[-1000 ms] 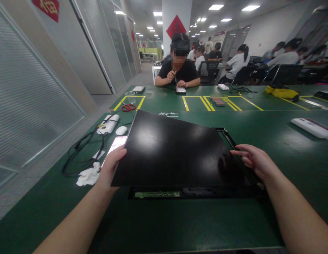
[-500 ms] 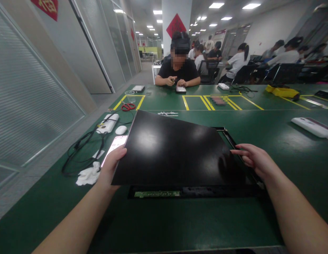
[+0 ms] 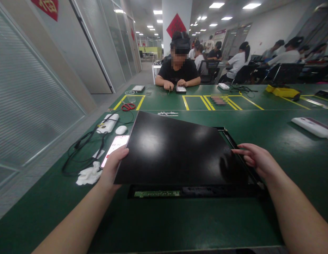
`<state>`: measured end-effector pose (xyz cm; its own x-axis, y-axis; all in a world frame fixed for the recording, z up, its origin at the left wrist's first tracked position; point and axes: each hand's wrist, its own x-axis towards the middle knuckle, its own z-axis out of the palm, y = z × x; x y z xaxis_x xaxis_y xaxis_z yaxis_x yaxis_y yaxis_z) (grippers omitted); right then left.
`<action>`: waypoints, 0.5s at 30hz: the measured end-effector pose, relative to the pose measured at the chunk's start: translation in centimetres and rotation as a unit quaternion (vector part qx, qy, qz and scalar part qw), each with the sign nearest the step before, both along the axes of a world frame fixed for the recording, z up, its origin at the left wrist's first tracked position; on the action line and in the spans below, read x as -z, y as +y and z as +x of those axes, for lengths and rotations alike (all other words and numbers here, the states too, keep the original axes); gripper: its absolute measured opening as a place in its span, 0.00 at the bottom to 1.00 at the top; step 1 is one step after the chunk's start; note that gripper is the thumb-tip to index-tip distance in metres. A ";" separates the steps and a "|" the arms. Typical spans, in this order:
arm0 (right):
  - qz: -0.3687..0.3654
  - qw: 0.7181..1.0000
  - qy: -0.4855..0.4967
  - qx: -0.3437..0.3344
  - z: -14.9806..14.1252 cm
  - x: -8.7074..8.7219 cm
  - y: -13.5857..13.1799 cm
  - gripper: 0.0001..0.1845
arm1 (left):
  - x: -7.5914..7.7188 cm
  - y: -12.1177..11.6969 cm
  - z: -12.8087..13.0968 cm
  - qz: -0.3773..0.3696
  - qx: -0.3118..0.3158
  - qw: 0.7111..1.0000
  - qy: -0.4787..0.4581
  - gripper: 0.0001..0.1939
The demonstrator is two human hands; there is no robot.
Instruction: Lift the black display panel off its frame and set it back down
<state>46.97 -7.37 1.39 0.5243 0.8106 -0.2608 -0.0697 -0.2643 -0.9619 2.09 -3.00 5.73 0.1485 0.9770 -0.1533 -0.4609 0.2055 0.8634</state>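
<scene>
A glossy black screen panel (image 3: 174,151) is tilted, its left side raised above a black frame (image 3: 219,191) on the table. My left hand (image 3: 113,165) grips the panel's left edge, thumb on top and the other fingers hidden beneath. My right hand (image 3: 256,158) is at the right side, over the frame's edge. Its fingers are apart, with one stretched toward the panel's right edge; whether it touches is unclear. Along the frame's near side lies a green circuit board strip (image 3: 157,193).
Left of the panel are a phone (image 3: 117,145), a white mouse (image 3: 121,130), crumpled tissue (image 3: 89,174), black cables (image 3: 83,144) and red-handled scissors (image 3: 128,107). A white device (image 3: 311,127) lies at right. Across the table sits a person (image 3: 178,68) handling a small device.
The panel and my left hand have shifted slightly right, showing more of the phone. My right hand has barely moved. The person opposite has lowered a hand to the table.
</scene>
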 end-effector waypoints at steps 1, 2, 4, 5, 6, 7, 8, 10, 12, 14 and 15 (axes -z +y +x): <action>0.002 1.000 0.000 0.000 0.1 0.1 0.0 0.09 | 0.0 0.1 0.0 0.000 0.002 1.000 0.000 0.12; 0.003 1.000 -0.001 0.000 0.1 0.1 0.0 0.09 | 0.1 0.1 0.0 0.002 0.004 1.000 0.000 0.13; 0.003 1.000 0.000 0.002 0.3 0.2 0.0 0.09 | 0.3 0.3 -0.1 0.012 0.010 1.000 0.000 0.13; 0.002 1.000 0.000 0.004 0.3 0.3 0.0 0.09 | 0.4 0.4 -0.1 0.017 0.013 1.000 0.000 0.13; 0.000 1.000 0.000 0.006 0.3 0.3 0.0 0.09 | 0.5 0.5 -0.2 0.020 0.015 1.000 0.002 0.13; -0.001 1.000 0.000 0.007 0.4 0.2 0.0 0.09 | 0.7 0.6 -0.2 0.020 0.016 1.000 0.005 0.13; -0.002 1.000 -0.001 0.006 0.4 0.2 0.0 0.08 | 0.8 0.6 -0.2 0.018 0.015 1.000 0.008 0.13; -0.002 1.000 -0.006 0.004 0.4 0.2 0.0 0.08 | 1.0 0.6 -0.3 0.013 0.006 1.000 0.016 0.13; -0.003 1.000 -0.013 0.004 0.3 0.1 0.0 0.08 | 1.1 0.6 -0.3 0.011 -0.005 1.000 0.021 0.13; -0.004 1.000 -0.020 0.006 0.3 0.1 0.0 0.09 | 1.1 0.5 -0.2 0.012 -0.013 1.000 0.022 0.13; -0.003 1.000 -0.022 0.006 0.2 0.1 0.0 0.09 | 1.1 0.5 -0.2 0.011 -0.014 1.000 0.021 0.12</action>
<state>47.21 -7.34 1.28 0.5457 0.8022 -0.2422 -0.0305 -0.2698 -0.9624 1.90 -2.47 4.62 0.1148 0.9838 -0.1376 -0.4292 0.1740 0.8863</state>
